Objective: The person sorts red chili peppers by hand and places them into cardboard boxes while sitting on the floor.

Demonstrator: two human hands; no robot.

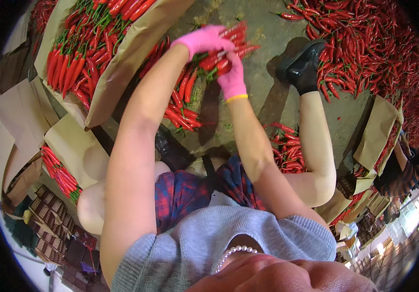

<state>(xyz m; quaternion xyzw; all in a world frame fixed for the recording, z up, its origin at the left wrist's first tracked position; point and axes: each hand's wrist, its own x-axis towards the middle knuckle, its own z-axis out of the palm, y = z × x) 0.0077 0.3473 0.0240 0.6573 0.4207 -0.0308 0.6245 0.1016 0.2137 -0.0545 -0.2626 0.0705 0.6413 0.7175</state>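
Both hands wear pink gloves and meet around one bunch of red chili peppers (pixel 236 39) in front of me, above the floor. My left hand (pixel 203 40) wraps the bunch from the upper left. Below it, my right hand (pixel 232 75) grips near the green stems; its fingers are partly blurred. The red tips point to the right. Under my hands lie more loose chili peppers (pixel 182 109) on the floor. To my left stands a paper-lined box (pixel 126 73) filled with chili peppers (pixel 78 53), laid in rows with green stems.
A large heap of red chilies (pixel 360 44) spreads at the far right, beside my black shoe (pixel 306 63). A smaller pile (pixel 289 151) lies by my right leg. Other boxes (pixel 377 131) stand right; stacked crates (pixel 51 219) are at lower left. Another person (pixel 404 165) is at the right edge.
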